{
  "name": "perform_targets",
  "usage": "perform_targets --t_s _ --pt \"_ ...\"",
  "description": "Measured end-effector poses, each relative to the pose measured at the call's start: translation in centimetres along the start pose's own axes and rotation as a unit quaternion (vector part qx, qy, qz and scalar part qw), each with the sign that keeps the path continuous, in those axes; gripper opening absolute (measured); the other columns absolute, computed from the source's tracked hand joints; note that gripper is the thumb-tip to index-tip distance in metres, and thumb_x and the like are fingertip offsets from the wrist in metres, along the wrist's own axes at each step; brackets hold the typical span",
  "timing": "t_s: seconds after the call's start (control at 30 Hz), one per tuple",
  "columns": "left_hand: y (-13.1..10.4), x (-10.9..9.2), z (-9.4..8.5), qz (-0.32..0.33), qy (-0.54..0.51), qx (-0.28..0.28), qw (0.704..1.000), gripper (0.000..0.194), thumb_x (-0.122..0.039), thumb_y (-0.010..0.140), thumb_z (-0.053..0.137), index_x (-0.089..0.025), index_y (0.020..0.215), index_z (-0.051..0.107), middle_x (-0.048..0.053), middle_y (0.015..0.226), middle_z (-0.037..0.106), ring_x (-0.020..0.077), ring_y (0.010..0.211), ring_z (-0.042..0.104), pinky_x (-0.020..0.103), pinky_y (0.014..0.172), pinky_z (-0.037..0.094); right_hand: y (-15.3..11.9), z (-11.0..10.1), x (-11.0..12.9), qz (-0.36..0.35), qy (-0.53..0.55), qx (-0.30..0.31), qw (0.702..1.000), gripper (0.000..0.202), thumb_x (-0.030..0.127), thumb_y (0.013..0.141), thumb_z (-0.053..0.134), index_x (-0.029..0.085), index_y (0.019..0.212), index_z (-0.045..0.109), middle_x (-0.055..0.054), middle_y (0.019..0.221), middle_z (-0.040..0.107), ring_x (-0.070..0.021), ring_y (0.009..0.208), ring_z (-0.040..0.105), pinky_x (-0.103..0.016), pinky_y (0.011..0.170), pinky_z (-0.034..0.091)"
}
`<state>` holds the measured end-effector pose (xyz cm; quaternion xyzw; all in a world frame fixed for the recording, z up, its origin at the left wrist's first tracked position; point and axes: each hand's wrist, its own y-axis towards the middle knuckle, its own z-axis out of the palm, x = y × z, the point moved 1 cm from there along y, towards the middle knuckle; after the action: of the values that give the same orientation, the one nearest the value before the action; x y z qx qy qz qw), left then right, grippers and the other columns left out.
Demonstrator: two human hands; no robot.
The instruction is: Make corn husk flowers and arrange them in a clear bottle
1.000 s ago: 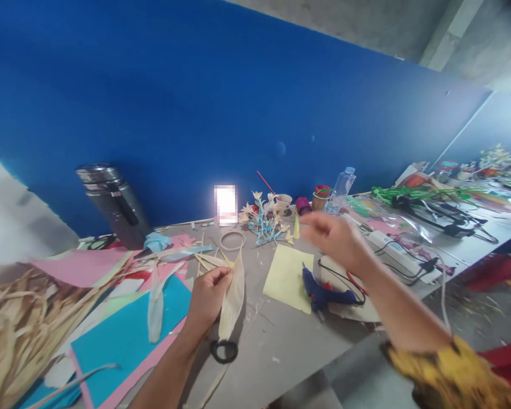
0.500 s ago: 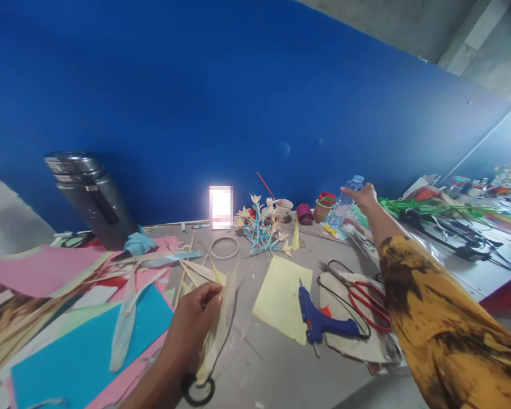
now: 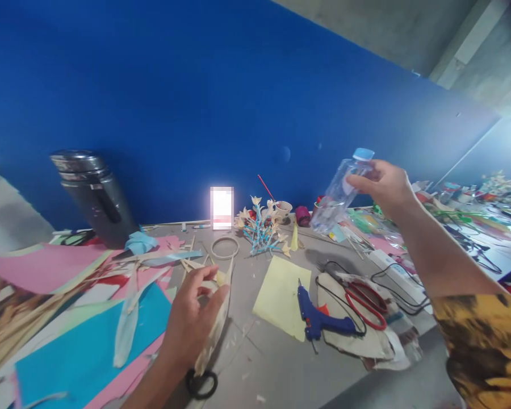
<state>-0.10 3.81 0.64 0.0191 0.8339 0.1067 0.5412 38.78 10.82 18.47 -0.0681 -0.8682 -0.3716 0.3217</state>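
Observation:
My right hand (image 3: 385, 184) grips a clear plastic bottle (image 3: 334, 196) with a pale blue cap, close to its neck. The bottle is held tilted above the far part of the table. On the left, my left hand (image 3: 198, 312) is over the table with thumb and forefinger apart. Beside and partly behind it is a pale dried-husk strip (image 3: 215, 341), its lower end by a black ring (image 3: 202, 384). A blue glue gun (image 3: 323, 318) rests by a yellow sheet (image 3: 281, 295). Red-handled scissors (image 3: 366, 307) lie to its right.
A small plant of pale flowers on blue stems (image 3: 259, 230) stands near the blue wall, with a roll-like ring (image 3: 225, 248) beside it. A dark thermos (image 3: 96, 196) leans at the left above coloured paper (image 3: 97, 346). A white power strip (image 3: 398, 275) and cables lie right.
My right hand has lifted the bottle and brought it nearer, more tilted. My left thumb and forefinger, earlier pinched on the husk strip, have parted.

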Motion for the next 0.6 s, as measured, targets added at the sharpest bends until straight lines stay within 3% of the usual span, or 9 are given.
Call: perform_targets --t_s 0.07,0.17,0.23,0.3,0.37,0.47,0.53,0.6 --pt "-0.7 -1.9 0.0 0.007 -0.020 0.020 1.000 0.067 -0.054 0.073 0.069 -0.023 0.132 0.058 0.014 0.135 0.061 0.0324 0.107 0.065 0.045 0.089 0.053 -3.8 1.7 4.1 -0.041 0.128 0.108 0.985 0.054 0.037 0.078 0.080 0.009 0.122 0.066 -0.015 0.102 0.074 -0.0212 0.085 0.070 -0.037 0.077 0.055" --pt "-1.7 -4.3 -0.1 0.091 -0.028 0.042 0.995 0.095 -0.048 0.061 0.084 -0.025 0.144 0.045 0.016 0.148 0.051 0.0396 0.131 0.051 0.055 0.106 0.043 -9.4 5.0 8.8 -0.059 0.257 0.231 0.936 0.063 0.049 0.075 0.080 0.014 0.125 0.064 -0.011 0.106 0.073 -0.0240 0.092 0.070 -0.039 0.079 0.057" --pt "-2.0 -5.0 -0.1 0.118 -0.015 0.040 0.992 0.101 -0.047 0.063 0.085 -0.026 0.149 0.038 0.016 0.140 0.057 0.0377 0.126 0.056 0.056 0.104 0.045 -12.1 6.8 10.8 -0.089 0.312 0.327 0.888 0.062 0.054 0.077 0.078 0.017 0.125 0.064 -0.011 0.110 0.072 -0.0250 0.096 0.069 -0.040 0.082 0.057" --pt "-2.0 -4.6 -0.2 0.102 0.003 0.043 0.994 0.089 -0.044 0.071 0.080 -0.026 0.147 0.038 0.012 0.120 0.067 0.0312 0.105 0.067 0.051 0.092 0.053 -13.3 7.7 11.9 -0.130 0.302 0.390 0.860 0.064 0.061 0.079 0.073 0.019 0.126 0.062 -0.011 0.116 0.070 -0.0254 0.099 0.068 -0.038 0.081 0.056" --pt "-1.8 -3.7 -0.3 0.093 0.039 0.029 0.994 0.072 -0.039 0.076 0.075 -0.025 0.140 0.044 0.008 0.108 0.068 0.0264 0.091 0.068 0.045 0.083 0.056 -13.2 7.8 12.4 -0.166 0.233 0.376 0.881 0.066 0.071 0.084 0.061 0.020 0.126 0.062 -0.011 0.111 0.070 -0.0241 0.093 0.067 -0.034 0.073 0.053" --pt "-1.3 -2.0 -0.2 0.166 0.114 -0.038 0.979 0.063 -0.033 0.077 0.072 -0.022 0.134 0.048 0.009 0.111 0.066 0.0280 0.097 0.065 0.048 0.087 0.054 -12.0 7.3 13.2 -0.190 0.082 0.293 0.933 0.066 0.078 0.090 0.041 0.019 0.100 0.068 -0.005 0.076 0.067 -0.0177 0.066 0.059 -0.029 0.059 0.040" --pt "-1.0 -1.2 -0.2 0.223 0.139 -0.081 0.961 0.062 -0.032 0.080 0.069 -0.020 0.136 0.046 0.011 0.113 0.064 0.0304 0.105 0.062 0.049 0.090 0.052 -11.6 7.4 13.9 -0.202 0.007 0.267 0.942 0.063 0.076 0.090 0.042 0.019 0.079 0.065 0.000 0.059 0.057 -0.0133 0.054 0.047 -0.027 0.055 0.031" --pt "-0.8 -0.8 -0.4 0.248 0.138 -0.097 0.954 0.062 -0.031 0.082 0.067 -0.020 0.138 0.045 0.012 0.115 0.063 0.0305 0.108 0.061 0.048 0.090 0.052 -11.7 7.8 14.4 -0.229 -0.008 0.247 0.942 0.059 0.072 0.092 0.045 0.019 0.072 0.060 0.002 0.056 0.052 -0.0110 0.052 0.040 -0.027 0.054 0.027"
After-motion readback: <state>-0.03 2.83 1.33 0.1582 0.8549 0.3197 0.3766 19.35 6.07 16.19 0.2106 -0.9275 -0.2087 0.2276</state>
